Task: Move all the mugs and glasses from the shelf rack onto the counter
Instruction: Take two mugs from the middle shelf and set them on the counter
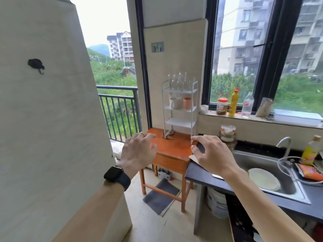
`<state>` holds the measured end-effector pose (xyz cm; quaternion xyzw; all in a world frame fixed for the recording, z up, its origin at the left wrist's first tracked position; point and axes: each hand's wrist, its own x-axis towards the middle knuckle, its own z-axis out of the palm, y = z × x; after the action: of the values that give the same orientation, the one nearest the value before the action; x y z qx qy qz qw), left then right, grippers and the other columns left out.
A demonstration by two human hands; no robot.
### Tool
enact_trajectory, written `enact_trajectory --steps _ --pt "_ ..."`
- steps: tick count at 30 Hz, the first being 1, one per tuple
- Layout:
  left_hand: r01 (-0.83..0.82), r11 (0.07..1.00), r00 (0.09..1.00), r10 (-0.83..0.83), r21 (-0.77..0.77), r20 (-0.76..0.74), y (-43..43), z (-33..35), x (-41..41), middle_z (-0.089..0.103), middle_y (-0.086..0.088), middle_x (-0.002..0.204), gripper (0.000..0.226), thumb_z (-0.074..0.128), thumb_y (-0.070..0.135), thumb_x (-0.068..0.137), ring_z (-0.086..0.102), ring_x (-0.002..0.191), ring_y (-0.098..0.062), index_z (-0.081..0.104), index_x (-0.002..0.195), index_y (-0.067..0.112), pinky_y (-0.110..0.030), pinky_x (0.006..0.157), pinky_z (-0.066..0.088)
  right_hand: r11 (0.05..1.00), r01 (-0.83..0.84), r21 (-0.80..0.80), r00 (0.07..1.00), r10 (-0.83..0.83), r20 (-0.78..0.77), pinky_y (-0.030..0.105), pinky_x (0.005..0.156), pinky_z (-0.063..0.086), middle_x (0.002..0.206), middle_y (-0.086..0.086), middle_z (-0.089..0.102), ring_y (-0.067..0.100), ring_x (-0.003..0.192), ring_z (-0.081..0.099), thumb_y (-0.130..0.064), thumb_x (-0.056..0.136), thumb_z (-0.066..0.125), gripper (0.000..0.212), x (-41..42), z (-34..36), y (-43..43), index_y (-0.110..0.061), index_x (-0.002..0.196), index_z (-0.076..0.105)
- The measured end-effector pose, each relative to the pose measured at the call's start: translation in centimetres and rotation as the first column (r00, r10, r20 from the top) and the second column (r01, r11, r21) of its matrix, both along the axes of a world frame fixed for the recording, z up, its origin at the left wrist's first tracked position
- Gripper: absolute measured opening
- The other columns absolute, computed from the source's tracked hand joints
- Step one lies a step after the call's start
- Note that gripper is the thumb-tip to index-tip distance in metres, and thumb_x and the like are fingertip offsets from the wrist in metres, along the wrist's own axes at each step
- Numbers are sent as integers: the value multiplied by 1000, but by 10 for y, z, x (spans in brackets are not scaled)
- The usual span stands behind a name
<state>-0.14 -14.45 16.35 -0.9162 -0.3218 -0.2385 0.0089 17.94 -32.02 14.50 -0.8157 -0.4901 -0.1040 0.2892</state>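
The dark counter (201,173) runs from about 3 o'clock down to 5 o'clock, its near end bare and a steel sink (272,173) set further along. At 12 o'clock a small wooden table (173,147) butts against the counter's end, and on it stands the white shelf rack (180,109), upright and taller than it is wide. Its top tier carries a cluster of clear glasses (180,81), too crowded to count; the tier below holds a white mug (174,102) on the left and an orange mug (187,103) just beside it on the right; the lower tiers look bare. Nothing from the rack stands on the counter yet, so I judge the task is at its start. Both hands float in front of the table, below the rack and well short of it. The left hand (138,151) has its fingers spread loosely, holding nothing; the right hand (212,154) is likewise loose and empty. The mugs lie up and ahead, at roughly 12 o'clock from both hands, about midway between them, and the right hand is on the counter's side.
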Motion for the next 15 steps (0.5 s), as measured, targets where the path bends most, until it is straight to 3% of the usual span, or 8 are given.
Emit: enact_trajectory --steps 15 --pt "53 989 998 -58 -137 -35 260 -18 203 62 2 131 44 46 42 95 53 124 -22 52 137 31 -44 101 45 995 88 47 995 -86 -44 37 104 45 127 0 69 21 134 49 -42 97 56 39 197 -20 240 -29 133 64"
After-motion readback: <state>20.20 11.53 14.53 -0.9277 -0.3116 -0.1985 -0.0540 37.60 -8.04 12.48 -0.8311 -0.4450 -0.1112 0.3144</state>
